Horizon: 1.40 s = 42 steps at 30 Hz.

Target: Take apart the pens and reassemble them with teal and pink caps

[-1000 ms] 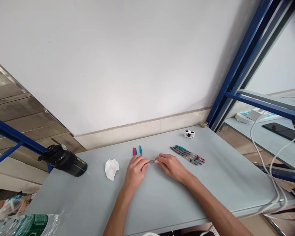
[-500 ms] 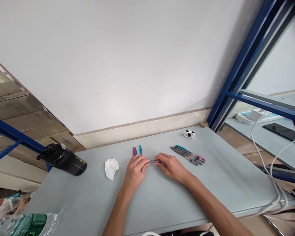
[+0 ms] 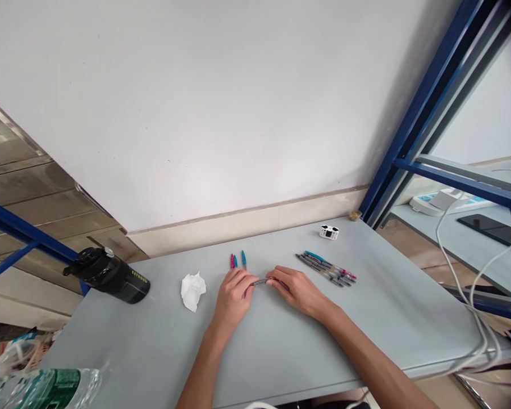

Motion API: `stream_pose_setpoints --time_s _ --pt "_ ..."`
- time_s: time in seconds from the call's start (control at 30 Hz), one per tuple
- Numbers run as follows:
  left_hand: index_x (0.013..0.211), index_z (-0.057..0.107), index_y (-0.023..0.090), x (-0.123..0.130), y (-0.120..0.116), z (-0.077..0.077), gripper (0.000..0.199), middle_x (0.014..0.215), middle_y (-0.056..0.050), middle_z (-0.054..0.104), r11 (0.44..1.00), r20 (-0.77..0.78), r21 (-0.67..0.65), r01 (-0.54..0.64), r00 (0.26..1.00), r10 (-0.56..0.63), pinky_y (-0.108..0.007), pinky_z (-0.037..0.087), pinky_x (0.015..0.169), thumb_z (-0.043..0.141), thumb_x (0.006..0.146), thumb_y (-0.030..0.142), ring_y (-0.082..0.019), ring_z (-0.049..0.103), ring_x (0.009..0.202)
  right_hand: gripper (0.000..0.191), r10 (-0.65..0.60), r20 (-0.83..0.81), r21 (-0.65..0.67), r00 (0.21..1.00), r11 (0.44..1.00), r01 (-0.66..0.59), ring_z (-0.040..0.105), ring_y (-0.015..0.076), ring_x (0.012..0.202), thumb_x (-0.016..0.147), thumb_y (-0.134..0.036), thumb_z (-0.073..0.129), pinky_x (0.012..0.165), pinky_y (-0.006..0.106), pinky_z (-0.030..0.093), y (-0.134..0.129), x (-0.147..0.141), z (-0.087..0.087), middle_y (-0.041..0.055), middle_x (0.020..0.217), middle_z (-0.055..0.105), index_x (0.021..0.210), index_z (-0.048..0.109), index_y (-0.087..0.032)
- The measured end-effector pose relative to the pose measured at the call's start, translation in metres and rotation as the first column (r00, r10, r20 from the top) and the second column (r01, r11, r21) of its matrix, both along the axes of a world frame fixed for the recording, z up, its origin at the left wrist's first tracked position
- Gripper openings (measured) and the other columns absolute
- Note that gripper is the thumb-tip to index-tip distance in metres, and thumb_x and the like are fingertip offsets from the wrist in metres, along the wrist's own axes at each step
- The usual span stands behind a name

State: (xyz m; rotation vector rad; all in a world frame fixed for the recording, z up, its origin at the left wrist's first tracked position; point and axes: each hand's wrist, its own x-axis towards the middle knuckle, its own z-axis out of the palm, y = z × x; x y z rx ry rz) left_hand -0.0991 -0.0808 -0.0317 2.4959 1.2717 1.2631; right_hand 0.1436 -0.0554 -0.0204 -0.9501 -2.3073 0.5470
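A dark grey pen (image 3: 260, 282) spans the gap between my two hands, low over the table. The fingers of my left hand (image 3: 235, 292) are closed around its left end. My right hand (image 3: 294, 288) pinches the other end, and its fingers hide that part of the pen. Beyond my left hand lie a pink pen (image 3: 232, 261) and two teal pens (image 3: 244, 259), partly covered by the fingers. To the right of my right hand, several pens (image 3: 323, 267) with dark, teal and red parts lie in a loose bundle.
A crumpled white tissue (image 3: 193, 291) and a black bottle (image 3: 108, 275) lie on the left of the grey table (image 3: 306, 358). A clear plastic bottle (image 3: 42, 389) is at the lower left. Toward the back right are a small white device (image 3: 329, 232) and white cables (image 3: 472, 284).
My right hand has shifted slightly left, toward my left hand. More of the grey barrel shows between the hands, and the dark tip beside the right fingers is now covered.
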Motion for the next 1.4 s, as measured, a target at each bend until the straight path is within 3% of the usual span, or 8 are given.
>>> stream_pose_setpoints --time_s 0.17,0.33,0.47,0.63,0.77,0.9,1.2,1.4 --pt "0.126 0.071 0.025 0.0030 -0.0024 0.0006 0.020 0.105 -0.008 0.077 0.998 -0.035 -0.057 -0.021 0.999 0.019 -0.046 0.059 0.092 0.067 0.107 0.027 -0.027 0.070 0.104 0.027 -0.013 -0.028 0.013 1.000 1.000 0.014 0.068 0.0229 0.089 0.118 -0.040 0.042 0.079 0.035 0.052 0.0003 0.0006 -0.0014 0.0066 0.105 0.071 0.120 0.066 -0.026" --pt "0.122 0.072 0.024 0.0048 -0.0027 0.0018 0.019 0.101 -0.006 0.076 0.998 -0.037 -0.052 -0.020 0.999 0.018 -0.042 0.059 0.088 0.058 0.111 0.020 -0.024 0.069 0.098 0.021 -0.013 -0.060 -0.005 0.998 1.000 0.013 0.067 0.0228 0.090 0.116 -0.038 0.048 0.079 0.035 0.053 0.0002 0.0021 -0.0011 0.0075 0.108 0.069 0.121 0.064 -0.026" --pt "0.120 0.073 0.026 0.0045 -0.0029 0.0042 0.018 0.102 -0.005 0.075 0.999 -0.009 -0.037 -0.014 1.000 0.014 -0.041 0.059 0.091 0.059 0.110 0.019 -0.024 0.070 0.101 0.032 0.018 -0.052 -0.022 0.999 1.000 -0.020 0.066 0.0221 0.087 0.118 -0.037 0.039 0.079 0.035 0.052 -0.0005 0.0018 0.0021 0.0073 0.102 0.070 0.113 0.068 -0.024" --pt "0.120 0.073 0.025 0.0039 -0.0027 0.0048 0.020 0.104 -0.005 0.075 1.000 -0.010 -0.019 -0.005 1.000 0.005 -0.042 0.058 0.094 0.060 0.108 0.015 -0.024 0.070 0.105 0.024 -0.005 -0.063 -0.048 0.998 0.999 0.002 0.067 0.0227 0.086 0.115 -0.042 0.050 0.079 0.036 0.051 -0.0007 0.0019 0.0019 0.0074 0.107 0.071 0.120 0.066 -0.024" --pt "0.130 0.074 0.026 0.0032 -0.0010 0.0036 0.029 0.101 -0.005 0.076 0.999 -0.013 0.045 0.017 1.000 -0.016 -0.041 0.059 0.089 0.062 0.107 0.012 -0.023 0.070 0.100 0.032 0.028 -0.050 -0.052 0.998 0.998 -0.031 0.068 0.0232 0.088 0.117 -0.039 0.042 0.080 0.036 0.051 -0.0005 0.0020 0.0017 0.0074 0.104 0.072 0.118 0.070 -0.025" --pt "0.129 0.076 0.028 0.0031 -0.0004 0.0035 0.031 0.101 -0.004 0.077 0.998 -0.028 0.067 -0.013 1.000 0.015 -0.040 0.058 0.086 0.064 0.106 0.011 -0.022 0.070 0.098 0.028 0.013 -0.071 -0.053 0.997 0.998 -0.017 0.069 0.0237 0.089 0.116 -0.042 0.048 0.080 0.037 0.052 -0.0008 0.0018 0.0012 0.0086 0.109 0.074 0.126 0.069 -0.025" --pt "0.126 0.078 0.028 0.0017 0.0014 0.0045 0.028 0.099 -0.003 0.079 0.995 -0.021 0.098 0.023 1.000 -0.021 -0.040 0.056 0.083 0.064 0.107 0.014 -0.021 0.070 0.093 0.031 0.029 -0.121 -0.102 0.992 0.994 -0.041 0.069 0.0227 0.083 0.116 -0.041 0.046 0.078 0.037 0.050 -0.0006 0.0021 -0.0020 0.0067 0.101 0.078 0.115 0.074 -0.026" --pt "0.146 0.067 0.029 0.0020 -0.0057 0.0083 0.042 0.105 -0.007 0.071 0.999 -0.006 -0.050 -0.014 1.000 0.014 -0.041 0.058 0.093 0.053 0.110 0.013 -0.023 0.068 0.103 0.026 -0.100 -0.406 -0.224 0.908 0.975 0.008 0.072 0.0232 0.092 0.105 -0.044 0.070 0.075 0.036 0.056 -0.0022 0.0017 0.0038 0.0082 0.118 0.078 0.126 0.072 -0.029"
